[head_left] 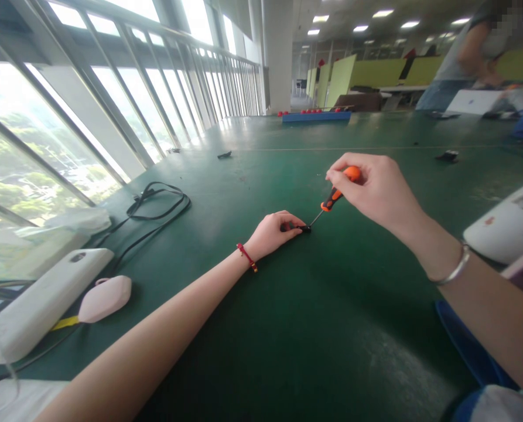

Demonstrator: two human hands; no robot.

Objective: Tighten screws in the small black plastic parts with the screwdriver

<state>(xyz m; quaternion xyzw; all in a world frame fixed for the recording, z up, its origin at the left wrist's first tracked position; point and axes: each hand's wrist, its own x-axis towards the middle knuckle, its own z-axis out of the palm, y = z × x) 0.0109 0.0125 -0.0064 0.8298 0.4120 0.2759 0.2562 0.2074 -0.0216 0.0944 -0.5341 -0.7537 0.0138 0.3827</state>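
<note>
Small black piece [306,228] between the left fingers [293,220]

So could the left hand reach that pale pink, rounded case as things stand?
Probably yes, after letting go: the left hand holds a small black piece at the tip of the orange-and-black screwdriver. The pale pink case looks uncovered, beside the left forearm.

1 head-worn camera looks forward and down across the green table [261,334], close behind the 2 hands [384,190].
</note>
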